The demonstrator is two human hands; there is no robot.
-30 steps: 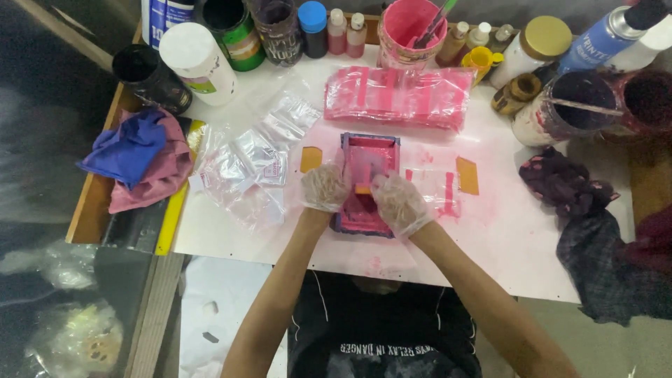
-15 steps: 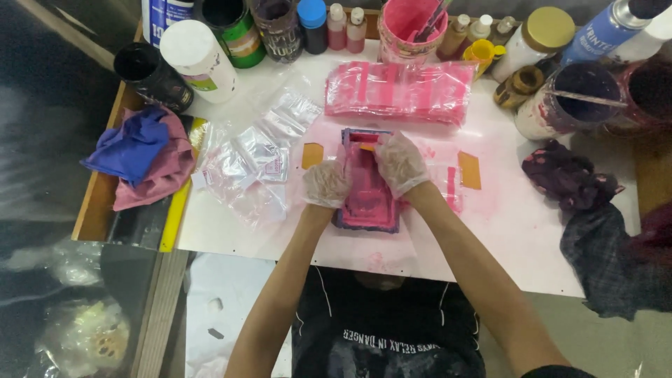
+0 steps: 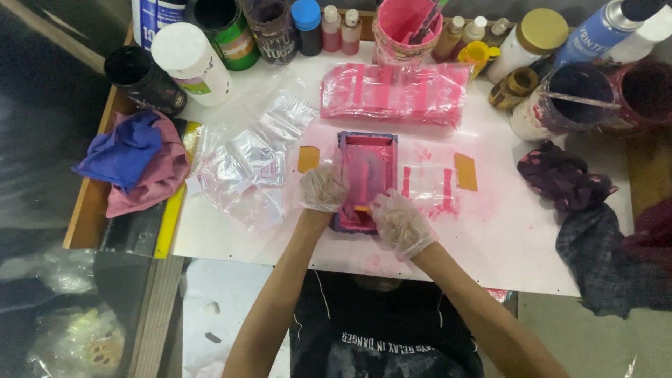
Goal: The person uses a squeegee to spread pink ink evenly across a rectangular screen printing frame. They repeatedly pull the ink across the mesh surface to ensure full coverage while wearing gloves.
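Plastic gloves: thin, clear and crinkled, one is worn on each of the two hands.
Right hand [image 3: 400, 222]: curled palm down at the near right corner of the pink screen frame [image 3: 365, 178]; the fingers are closed on a small orange piece [image 3: 362, 208] pressed to the mesh.
Left hand [image 3: 322, 187]: laid against the near left edge of the frame, fingers bent over its rim to grip it; both forearms are stretched forward from the body.
Frame: one, rectangular, with a blue-grey border and mesh flooded with pink ink; it lies flat on the white board [image 3: 490, 231], near its middle.
Printed bag [image 3: 428, 187]: one clear plastic bag with pink stripes, just right of the frame.
Orange tabs: two, one on each side of the frame [image 3: 308, 158], [image 3: 465, 171].
Clear bags [image 3: 248, 168]: a loose, glossy heap left of the frame; the number cannot be told.
Rags [image 3: 133, 161]: blue and pink cloth, bunched, further left.
Striped stack [image 3: 395, 92]: pink-printed bags piled beyond the frame.
Pink tub [image 3: 407, 28]: one, round, beyond that stack among jars and bottles.
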